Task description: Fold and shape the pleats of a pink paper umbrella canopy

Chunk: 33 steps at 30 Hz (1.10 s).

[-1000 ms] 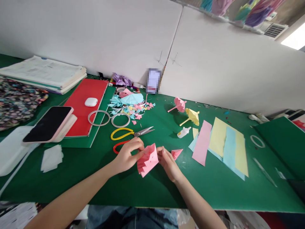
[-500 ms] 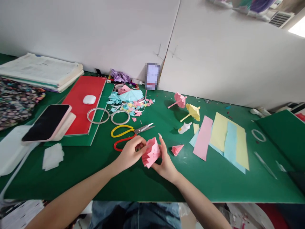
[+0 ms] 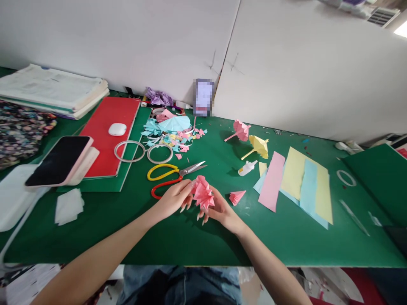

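Between my two hands is a pleated pink paper piece (image 3: 204, 194), its zigzag edge turned toward me. My left hand (image 3: 176, 198) pinches its left side, and my right hand (image 3: 223, 211) grips it from the right and below. Just behind my left hand lie scissors (image 3: 182, 171) with one yellow and one red handle, blades apart. To the right of my right hand rests a small folded pink paper fan (image 3: 237, 197). Beyond it are a white glue bottle (image 3: 247, 168), a yellow paper umbrella (image 3: 259, 146) and a pink paper umbrella (image 3: 241, 130).
Paper scraps (image 3: 173, 134) are heaped at the back, near two tape rolls (image 3: 160, 153). On the left are a red folder (image 3: 111, 123), a phone (image 3: 60, 161) and a paper stack (image 3: 54, 89). Coloured paper sheets (image 3: 291, 173) lie right. A propped phone (image 3: 203, 97) leans on the wall.
The pink paper piece has been turned and spread more open, its zigzag edge now facing me. Both hands have shifted their hold on it. The view has tilted slightly.
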Tool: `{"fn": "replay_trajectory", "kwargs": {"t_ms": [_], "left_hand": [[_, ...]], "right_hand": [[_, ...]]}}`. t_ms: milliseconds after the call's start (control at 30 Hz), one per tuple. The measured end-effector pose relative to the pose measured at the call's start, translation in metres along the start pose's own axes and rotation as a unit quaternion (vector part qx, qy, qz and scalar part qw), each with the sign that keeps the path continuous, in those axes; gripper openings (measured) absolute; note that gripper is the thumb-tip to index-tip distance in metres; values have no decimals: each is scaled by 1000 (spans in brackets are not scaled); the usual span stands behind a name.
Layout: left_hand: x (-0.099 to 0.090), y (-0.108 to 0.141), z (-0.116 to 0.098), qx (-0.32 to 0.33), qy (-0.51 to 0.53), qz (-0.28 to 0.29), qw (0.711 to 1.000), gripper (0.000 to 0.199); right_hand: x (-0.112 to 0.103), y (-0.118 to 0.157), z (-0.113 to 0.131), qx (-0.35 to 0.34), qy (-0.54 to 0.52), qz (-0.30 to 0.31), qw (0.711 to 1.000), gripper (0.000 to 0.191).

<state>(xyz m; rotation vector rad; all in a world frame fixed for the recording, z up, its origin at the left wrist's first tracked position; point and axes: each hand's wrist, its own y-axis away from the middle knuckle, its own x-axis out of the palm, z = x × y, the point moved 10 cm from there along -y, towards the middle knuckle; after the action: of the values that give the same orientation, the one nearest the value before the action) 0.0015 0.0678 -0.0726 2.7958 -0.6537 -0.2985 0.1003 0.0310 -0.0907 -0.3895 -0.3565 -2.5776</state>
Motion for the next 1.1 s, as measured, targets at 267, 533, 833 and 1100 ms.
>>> {"fn": "replay_trajectory", "kwargs": {"t_ms": [267,533,833,1100], "left_hand": [[7,0,1,23,-17,36,999,40],[9,1,-1,30,-65,33,997,42],[-9,5,-20,110,-156,-30,981,17],[2,10,-30,163,-176,31,970,48]], "right_hand": [[-8,0,9,-43,-17,-26,999,76],[-9,-1,4,-13,-114,-13,993,61],[-13,2,13,24,-181,-1,983,59],[-7,3,9,39,-182,32,982,61]]}}
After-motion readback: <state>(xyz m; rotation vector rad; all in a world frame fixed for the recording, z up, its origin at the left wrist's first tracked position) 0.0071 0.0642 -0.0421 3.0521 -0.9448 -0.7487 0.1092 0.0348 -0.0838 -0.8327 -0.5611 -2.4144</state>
